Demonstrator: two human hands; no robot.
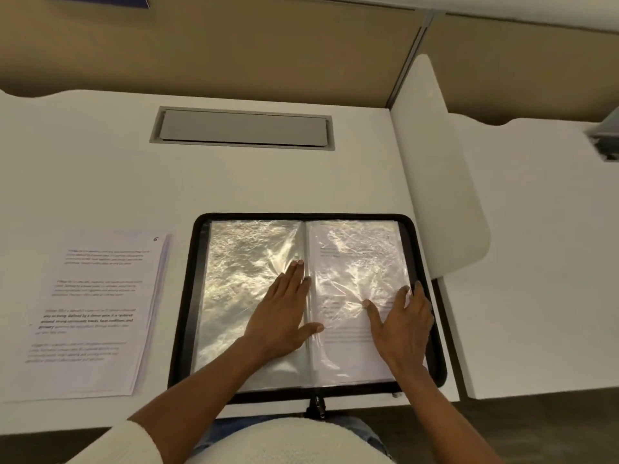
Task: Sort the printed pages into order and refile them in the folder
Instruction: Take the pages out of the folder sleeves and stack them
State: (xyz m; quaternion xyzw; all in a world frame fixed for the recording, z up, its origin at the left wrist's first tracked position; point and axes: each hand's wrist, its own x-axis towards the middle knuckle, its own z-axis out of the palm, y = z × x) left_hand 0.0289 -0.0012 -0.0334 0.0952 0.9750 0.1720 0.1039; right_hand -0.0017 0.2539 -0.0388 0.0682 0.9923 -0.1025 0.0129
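Desk (100,169) bears open folder (183,313), crinkly sleeves (241,262) under released left grip (281,316) and right grip (403,324)

One head-worn wide-angle view, tilted steeply down.
It sits close above the white laminate bench (100,169), centred on the open black zip-edged folder (301,217), facing forward to the tan partition wall (234,51); the wearer's lap fills the bottom edge.

White desk (100,169) with a grey hatch (243,128) set in it, tan partition (234,45) behind, white divider (435,182) at right, a second desk (536,262) beyond it, dark floor (552,430) below.
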